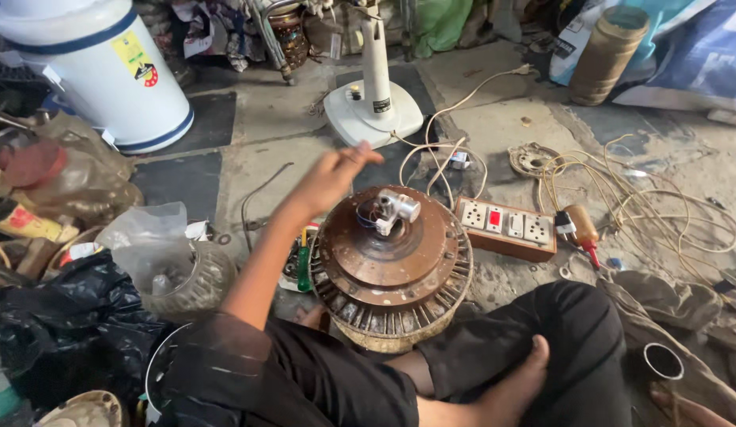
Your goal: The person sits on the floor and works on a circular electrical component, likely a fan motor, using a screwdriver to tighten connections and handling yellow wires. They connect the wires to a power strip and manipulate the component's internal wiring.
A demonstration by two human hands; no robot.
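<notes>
My left hand (334,175) is stretched out over the floor, just up and left of a round brown ceiling-fan motor (391,273). The fingers are loosely apart and hold nothing. The motor stands on the floor in front of my crossed legs, with a small silver part (396,209) and wires on its top. A green-handled screwdriver (304,262) lies against the motor's left side, below my forearm. My right hand is out of sight.
A wooden switchboard with sockets (506,228) lies right of the motor, beside an orange-handled tool (583,228) and tangled cream cables (645,198). A white fan stand base (373,111) is beyond. A white drum (99,71), plastic bags (150,241) and clutter fill the left.
</notes>
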